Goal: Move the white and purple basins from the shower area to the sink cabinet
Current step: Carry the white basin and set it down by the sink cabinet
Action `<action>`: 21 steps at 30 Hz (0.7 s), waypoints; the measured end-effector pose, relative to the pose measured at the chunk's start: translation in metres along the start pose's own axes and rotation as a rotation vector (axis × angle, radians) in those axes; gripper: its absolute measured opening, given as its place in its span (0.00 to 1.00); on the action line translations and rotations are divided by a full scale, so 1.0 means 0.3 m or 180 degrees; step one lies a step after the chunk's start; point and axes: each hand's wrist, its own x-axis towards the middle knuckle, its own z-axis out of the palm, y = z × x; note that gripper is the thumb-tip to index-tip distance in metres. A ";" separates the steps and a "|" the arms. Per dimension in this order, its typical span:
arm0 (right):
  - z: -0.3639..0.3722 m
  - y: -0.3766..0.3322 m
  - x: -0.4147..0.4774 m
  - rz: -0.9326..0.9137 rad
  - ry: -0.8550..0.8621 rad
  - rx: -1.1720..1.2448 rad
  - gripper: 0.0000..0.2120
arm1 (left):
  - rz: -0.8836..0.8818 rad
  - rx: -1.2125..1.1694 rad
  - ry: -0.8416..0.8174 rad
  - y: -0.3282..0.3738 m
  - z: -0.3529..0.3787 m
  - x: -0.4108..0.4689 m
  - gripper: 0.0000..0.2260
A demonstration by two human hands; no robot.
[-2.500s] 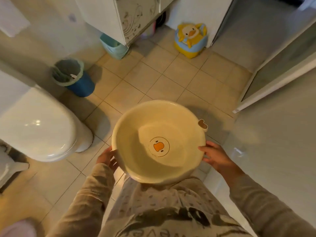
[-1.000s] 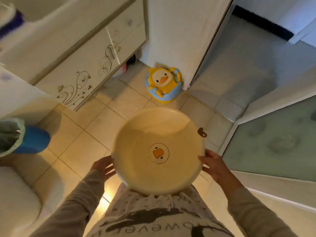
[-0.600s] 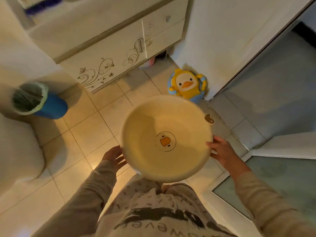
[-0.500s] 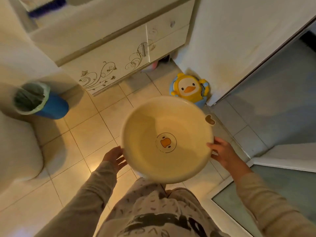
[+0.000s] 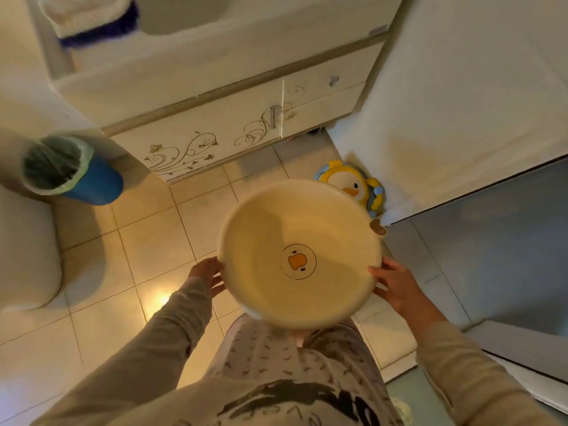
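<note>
I carry a round white basin (image 5: 261, 241) with an orange duck printed on its bottom, level in front of my waist. My left hand (image 5: 209, 272) grips its left rim and my right hand (image 5: 395, 287) grips its right rim. The basin holds nothing. The sink cabinet (image 5: 215, 127), cream with brown swirl decoration and a metal door handle, stands straight ahead across a strip of tiled floor. A purple basin does not show in this view.
A blue waste bin (image 5: 70, 170) with a green liner stands left of the cabinet. A white toilet (image 5: 24, 250) sits at the far left. A yellow duck potty (image 5: 353, 182) rests in the corner by the open door (image 5: 461, 103). A glass shower panel (image 5: 491, 241) is at my right.
My view has turned from the toilet side towards the sink cabinet, which is now closer and straight ahead. The basin stays held in both hands.
</note>
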 end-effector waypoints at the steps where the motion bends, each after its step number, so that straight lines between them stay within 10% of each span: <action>1: 0.009 -0.018 0.018 0.0028 -0.0045 -0.0041 0.17 | -0.0001 -0.0021 0.0012 0.010 0.006 0.002 0.14; 21: 0.213 -0.152 0.747 0.0887 -0.0693 -0.1774 0.16 | -0.0850 -0.0464 0.1006 -0.094 0.136 0.361 0.19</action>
